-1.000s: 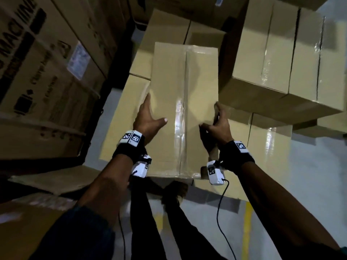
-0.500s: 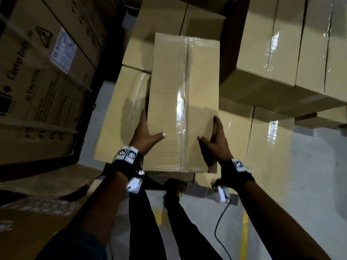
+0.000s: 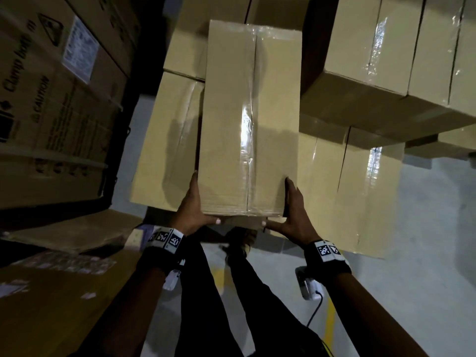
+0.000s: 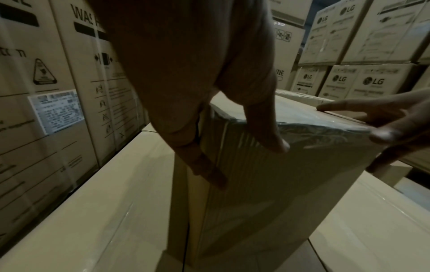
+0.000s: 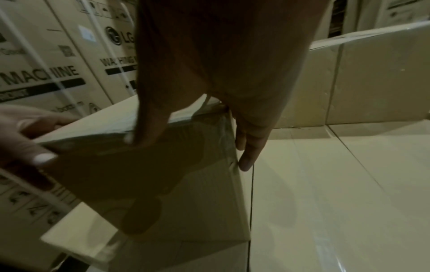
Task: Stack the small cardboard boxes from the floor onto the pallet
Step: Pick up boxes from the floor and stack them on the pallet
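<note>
A long taped cardboard box (image 3: 247, 119) lies lengthwise on the lower layer of boxes (image 3: 164, 150) on the pallet and appears to rest on them. My left hand (image 3: 192, 210) is at its near left corner, fingers straight along the side and thumb across the near end face. My right hand (image 3: 296, 215) mirrors it at the near right corner. In the left wrist view the straight fingers (image 4: 209, 165) lie flat on the box (image 4: 267, 193) side. In the right wrist view the fingers (image 5: 246, 147) run down the box (image 5: 174, 184) edge.
A taller stack of taped boxes (image 3: 386, 60) stands close on the right. Large printed washing-machine cartons (image 3: 51, 112) wall in the left. Flattened cardboard (image 3: 77, 228) lies at the lower left. Grey floor (image 3: 438, 228) with a yellow line (image 3: 329, 323) is under my legs (image 3: 239, 253).
The box has gone forward and down onto the lower boxes. Both hands slid back along its sides to the near corners, and the thumbs left the top for the near end.
</note>
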